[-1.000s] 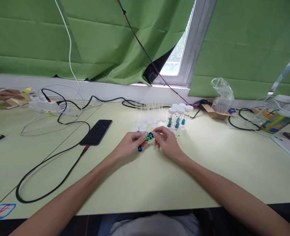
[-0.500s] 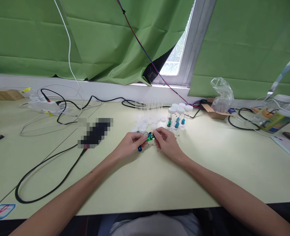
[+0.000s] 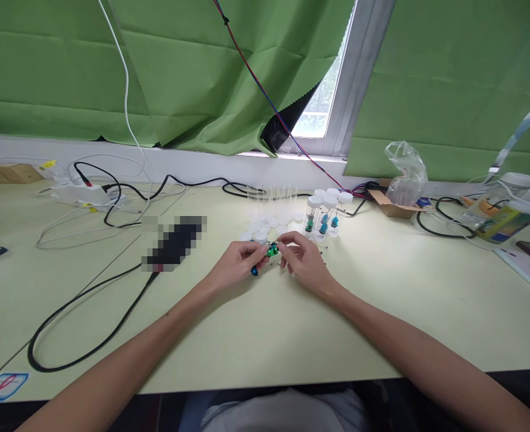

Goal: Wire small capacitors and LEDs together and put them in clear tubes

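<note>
Close together over the middle of the table, both my hands meet at a small shiny green part (image 3: 272,249) with dark and blue bits on it. My left hand (image 3: 237,264) pinches its left side between thumb and fingers. The thumb and forefinger of my right hand (image 3: 309,263) close on its upper right edge; its other fingers are curled below. A small dark-blue piece (image 3: 255,270) shows just under my left fingers, and I cannot tell whether it is held or lies on the table. Tiny loose bits lie around my right hand, too small to name.
Behind my hands stand several clear tubes (image 3: 274,204), white caps (image 3: 256,231) and capped tubes (image 3: 323,223) holding blue and green parts. A pixelated dark object (image 3: 175,243) with a black cable lies left. A cardboard box (image 3: 393,205), plastic jar (image 3: 510,207) and phone (image 3: 526,270) sit right.
The green part has turned slightly in my fingers and shows more of its green face. My right thumb and forefinger have shifted a little left; the black bit beside them is less visible.
</note>
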`<state>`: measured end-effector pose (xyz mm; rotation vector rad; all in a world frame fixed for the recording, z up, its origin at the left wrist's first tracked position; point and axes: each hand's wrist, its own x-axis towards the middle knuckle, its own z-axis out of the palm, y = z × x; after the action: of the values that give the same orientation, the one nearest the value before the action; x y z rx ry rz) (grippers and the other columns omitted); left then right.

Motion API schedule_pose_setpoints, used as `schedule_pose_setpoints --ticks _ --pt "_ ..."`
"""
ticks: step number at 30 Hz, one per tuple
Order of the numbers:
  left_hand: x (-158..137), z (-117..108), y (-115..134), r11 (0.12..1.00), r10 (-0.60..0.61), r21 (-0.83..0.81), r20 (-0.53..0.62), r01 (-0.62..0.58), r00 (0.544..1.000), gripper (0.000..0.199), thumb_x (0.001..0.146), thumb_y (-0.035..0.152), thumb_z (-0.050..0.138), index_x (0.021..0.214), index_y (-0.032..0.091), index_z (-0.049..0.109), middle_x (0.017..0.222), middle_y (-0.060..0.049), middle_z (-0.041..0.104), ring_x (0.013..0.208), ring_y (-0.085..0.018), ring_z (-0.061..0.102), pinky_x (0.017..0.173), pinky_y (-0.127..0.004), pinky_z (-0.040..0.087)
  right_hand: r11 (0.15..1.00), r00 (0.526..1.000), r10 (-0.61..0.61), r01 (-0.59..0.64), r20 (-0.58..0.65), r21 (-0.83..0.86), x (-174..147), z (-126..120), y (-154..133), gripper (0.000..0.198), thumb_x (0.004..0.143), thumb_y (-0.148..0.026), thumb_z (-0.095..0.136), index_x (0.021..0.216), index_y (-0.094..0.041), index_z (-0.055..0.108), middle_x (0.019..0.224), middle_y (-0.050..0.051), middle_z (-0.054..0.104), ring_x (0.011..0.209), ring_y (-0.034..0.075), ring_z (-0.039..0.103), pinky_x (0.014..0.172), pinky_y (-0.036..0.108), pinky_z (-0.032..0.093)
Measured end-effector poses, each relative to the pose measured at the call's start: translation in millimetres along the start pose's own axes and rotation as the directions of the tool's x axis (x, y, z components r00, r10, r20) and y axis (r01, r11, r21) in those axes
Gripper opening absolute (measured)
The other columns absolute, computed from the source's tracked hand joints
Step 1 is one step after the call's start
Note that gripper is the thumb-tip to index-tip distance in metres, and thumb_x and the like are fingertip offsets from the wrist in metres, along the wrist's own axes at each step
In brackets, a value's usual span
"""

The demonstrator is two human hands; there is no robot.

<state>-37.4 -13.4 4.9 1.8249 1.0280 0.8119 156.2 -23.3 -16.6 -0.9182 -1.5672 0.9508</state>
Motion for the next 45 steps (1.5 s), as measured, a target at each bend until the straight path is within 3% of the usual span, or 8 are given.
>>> schedule_pose_setpoints --ticks 11,22,32,45 --pt "-1.8 0.9 0.2 0.999 -0.036 0.027 0.009 0.036 0.999 0.049 0.094 0.057 0.051 0.070 0.016 0.063 0.071 -0.004 0.060 0.069 -0.015 0.052 0.065 -0.030 0.036 0.996 0.999 0.040 -0.041 -0.014 -0.080 1.5 -0.7 1.8 0.029 0.095 -0.049 0.055 0.091 -0.021 0.062 0.065 -0.002 0.059 0.047 0.011 0.053 0.049 0.026 0.046" --pt "-0.6 0.9 -0.7 0.999 -0.033 0.041 0.026 0.032 0.999 0.050 0.094 0.058 0.050 0.068 0.017 0.062 0.071 -0.004 0.060 0.068 -0.016 0.052 0.065 -0.031 0.036 0.990 0.999 0.045 -0.049 -0.030 -0.133 0.5 -0.2 -1.2 0.034 0.095 -0.051 0.052 0.085 -0.020 0.063 0.066 -0.001 0.060 0.047 0.012 0.053 0.049 0.026 0.045" --pt "-1.7 1.0 1.0 0.999 -0.032 0.044 0.027 0.031 0.999 0.049 0.094 0.057 0.050 0.069 0.017 0.062 0.068 -0.003 0.059 0.065 -0.015 0.051 0.063 -0.030 0.035 0.984 0.999 0.010 -0.016 -0.032 -0.180 -0.2 -0.9 -6.3 0.028 0.095 -0.046 0.053 0.087 -0.020 0.062 0.078 0.000 0.065 0.052 0.011 0.057 0.054 0.027 0.046" --pt "-1.9 1.0 1.9 0.997 -0.010 0.075 0.031 0.008 0.999 0.051 0.094 0.058 0.050 0.065 0.017 0.061 0.068 -0.004 0.062 0.065 -0.016 0.053 0.062 -0.030 0.038 0.976 0.999 0.018 -0.025 -0.032 -0.218 0.6 -1.3 -1.8 0.035 0.097 -0.050 0.049 0.084 -0.021 0.062 0.059 -0.003 0.056 0.050 0.013 0.052 0.055 0.027 0.044"
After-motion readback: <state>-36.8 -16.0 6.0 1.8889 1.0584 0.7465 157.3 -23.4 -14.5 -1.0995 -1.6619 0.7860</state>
